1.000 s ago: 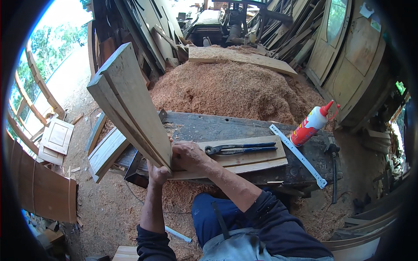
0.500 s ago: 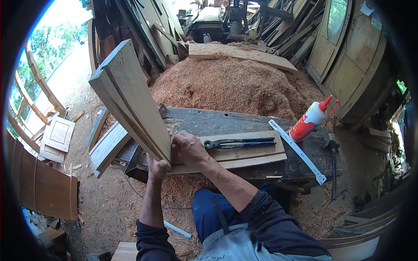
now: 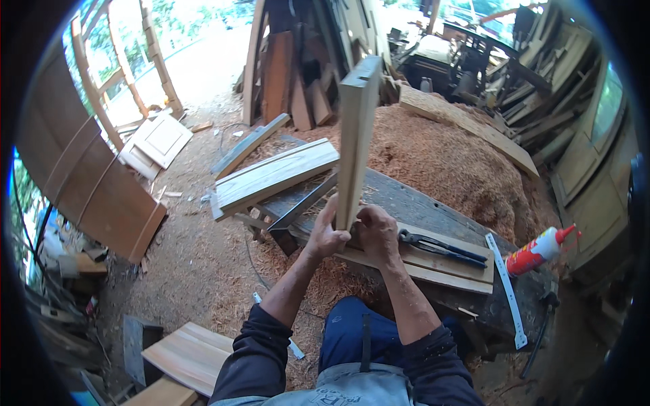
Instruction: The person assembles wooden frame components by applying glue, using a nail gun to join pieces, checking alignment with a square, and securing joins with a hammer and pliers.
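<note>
Wooden board (image 3: 357, 142) near-upright; hands (image 3: 328, 235) at lower end, forearms (image 3: 292, 287) angled inward.

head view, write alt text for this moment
A bare left hand grips the lower end of a raised, pale wooden board, the bare right hand beside it. Rightward, dark metal pincers lie on a pale wooden plank near a red-and-white plastic bottle.

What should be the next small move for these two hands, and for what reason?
Perhaps the left hand should firm its grip on the upright wooden piece: it and the right hand are both at the lower end, while the top rises well above them.
</note>
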A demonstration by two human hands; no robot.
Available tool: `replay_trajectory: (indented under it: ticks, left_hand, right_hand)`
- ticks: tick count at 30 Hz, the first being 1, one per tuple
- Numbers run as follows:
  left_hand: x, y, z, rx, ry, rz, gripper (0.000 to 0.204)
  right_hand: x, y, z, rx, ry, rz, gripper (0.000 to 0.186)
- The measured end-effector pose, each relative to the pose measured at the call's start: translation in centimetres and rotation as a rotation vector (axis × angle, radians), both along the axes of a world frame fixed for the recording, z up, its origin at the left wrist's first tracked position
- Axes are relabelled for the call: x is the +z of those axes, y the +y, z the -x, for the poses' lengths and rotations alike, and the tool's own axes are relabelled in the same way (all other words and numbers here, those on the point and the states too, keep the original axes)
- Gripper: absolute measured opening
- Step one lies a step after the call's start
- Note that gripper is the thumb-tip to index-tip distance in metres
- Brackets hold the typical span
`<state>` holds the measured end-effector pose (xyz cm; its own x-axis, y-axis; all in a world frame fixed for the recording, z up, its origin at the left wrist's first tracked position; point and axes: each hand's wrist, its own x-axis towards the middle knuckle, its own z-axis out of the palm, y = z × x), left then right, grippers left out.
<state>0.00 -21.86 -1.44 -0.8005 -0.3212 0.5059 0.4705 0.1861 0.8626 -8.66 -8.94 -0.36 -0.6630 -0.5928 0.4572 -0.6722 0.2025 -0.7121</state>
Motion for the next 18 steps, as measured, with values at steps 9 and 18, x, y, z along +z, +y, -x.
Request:
replay_trajectory:
  ticks: [9, 18]
  left_hand:
    - [0.9, 0.1, 0.1, 0.025, -0.03, 0.075, 0.121]
    - [0.7, -0.3, -0.2, 0.026, -0.021, 0.076, 0.123]
  right_hand:
    - [-0.1, 0.3, 1.4, 0.066, -0.065, 0.025, 0.005]
    - [3.3, 0.1, 0.5, 0.228, -0.152, -0.124, 0.02]
